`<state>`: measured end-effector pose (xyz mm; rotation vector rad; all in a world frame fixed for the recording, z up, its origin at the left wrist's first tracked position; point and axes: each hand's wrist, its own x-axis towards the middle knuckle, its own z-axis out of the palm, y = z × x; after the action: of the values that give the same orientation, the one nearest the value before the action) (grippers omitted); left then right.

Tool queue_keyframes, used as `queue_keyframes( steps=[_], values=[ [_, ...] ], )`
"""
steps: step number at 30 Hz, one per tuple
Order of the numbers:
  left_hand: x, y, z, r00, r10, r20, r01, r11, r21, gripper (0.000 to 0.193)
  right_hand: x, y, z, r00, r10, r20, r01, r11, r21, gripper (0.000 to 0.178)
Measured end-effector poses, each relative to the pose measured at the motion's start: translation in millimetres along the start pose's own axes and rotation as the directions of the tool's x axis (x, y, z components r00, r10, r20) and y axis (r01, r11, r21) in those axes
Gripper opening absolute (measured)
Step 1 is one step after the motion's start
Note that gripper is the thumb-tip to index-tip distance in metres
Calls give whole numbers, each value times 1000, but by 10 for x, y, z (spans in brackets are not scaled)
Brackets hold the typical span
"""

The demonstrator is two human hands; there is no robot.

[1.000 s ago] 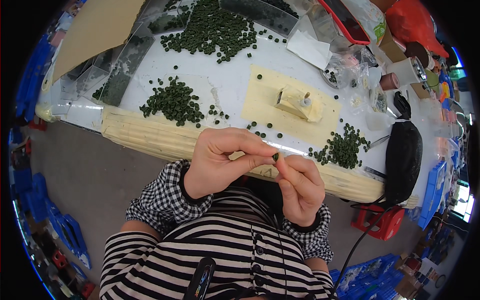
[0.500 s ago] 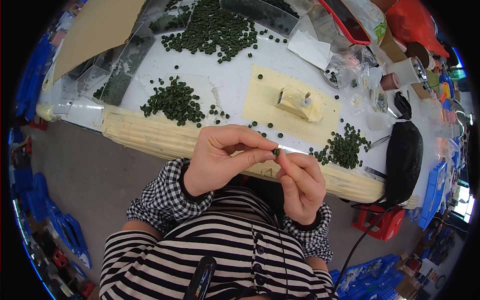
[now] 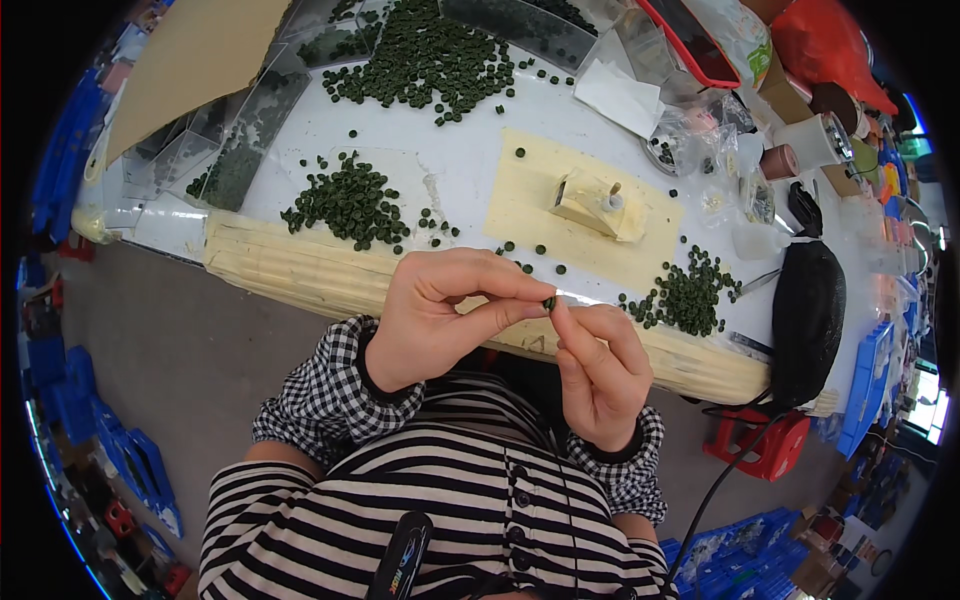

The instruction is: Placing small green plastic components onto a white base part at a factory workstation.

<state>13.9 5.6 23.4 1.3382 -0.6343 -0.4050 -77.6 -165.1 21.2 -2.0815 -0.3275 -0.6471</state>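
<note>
Between thumb and forefinger, my left hand [image 3: 447, 315] pinches a small dark green round piece [image 3: 550, 303] in front of the table's padded edge. The fingertips of my right hand [image 3: 603, 372] press against the same piece from the right, its other fingers curled in. Just beyond the hands lie a few loose green pieces. One pile of dark green pieces [image 3: 350, 203] sits to the left, and a smaller pile of green pieces [image 3: 692, 295] to the right. A tape-covered block [image 3: 598, 207] with a short upright peg stands on a cream sheet [image 3: 510, 215].
A large heap of green pieces [image 3: 420, 60] spreads at the back, beside clear plastic trays [image 3: 262, 120] and a cardboard sheet [image 3: 195, 70]. On the right are a black pouch [image 3: 808, 320], tweezers [image 3: 762, 282], a white tissue [image 3: 618, 98] and plastic bags. A red stool [image 3: 765, 445] stands below.
Both hands stay almost in place, with the piece still between them. My right hand's fingers have shifted very slightly against it.
</note>
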Motion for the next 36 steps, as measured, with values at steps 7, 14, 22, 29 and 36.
queue_keyframes(
  steps=[7,14,22,29,36],
  values=[
    [-1,15,-140,990,88,106,-134,796,590,16,-140,163,-259,959,206,-193,-255,928,-273,24],
    [6,-113,-136,979,157,132,-199,582,789,17,-132,231,-363,959,240,-149,-281,767,-577,13],
    [64,73,-474,961,262,-93,-52,497,866,14,-108,243,-275,965,234,-119,-257,746,-615,13],
    [-4,112,-450,988,145,-44,-22,425,905,10,-135,247,-230,966,211,-152,-257,685,-681,14],
    [-9,53,-389,977,152,-150,47,535,843,7,-138,232,-211,939,276,-203,-339,840,-425,16]
  ],
)
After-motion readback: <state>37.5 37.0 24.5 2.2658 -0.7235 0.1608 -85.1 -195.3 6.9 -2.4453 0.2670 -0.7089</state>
